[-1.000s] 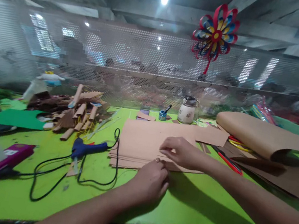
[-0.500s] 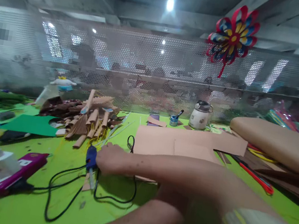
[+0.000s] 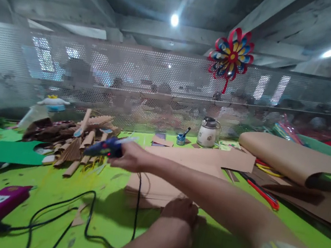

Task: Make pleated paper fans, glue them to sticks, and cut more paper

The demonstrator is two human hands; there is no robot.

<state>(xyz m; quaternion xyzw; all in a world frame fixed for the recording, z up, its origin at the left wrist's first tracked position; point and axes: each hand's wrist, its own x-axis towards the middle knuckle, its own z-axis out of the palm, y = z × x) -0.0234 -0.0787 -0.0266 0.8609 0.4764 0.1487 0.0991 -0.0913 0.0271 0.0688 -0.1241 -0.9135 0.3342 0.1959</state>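
My right hand (image 3: pixel 130 156) is wrapped around a dark blue glue gun (image 3: pixel 103 147), lifted above the table, with its nozzle pointing left and a small red light lit. A black cord (image 3: pixel 137 204) hangs from the gun down to the green tabletop. Beneath my right forearm lie light brown cardboard sheets (image 3: pixel 154 186), partly hidden by the arm. At their near edge is my left hand (image 3: pixel 180 214), its fingers curled against the cardboard; the fingertips are hidden.
Rolled brown paper pieces (image 3: pixel 87 140) lie in a heap at left, near a purple power strip (image 3: pixel 6 207). At the back stand a blue jar (image 3: pixel 181 138) and a white bottle (image 3: pixel 207 133). A red cutter (image 3: pixel 263 195) and a large brown paper roll (image 3: pixel 281 155) are at right.
My right hand has raised the glue gun off the table, and its nozzle has swung from downward to left. My left hand now shows at the cardboard's near edge. The view has shifted right.
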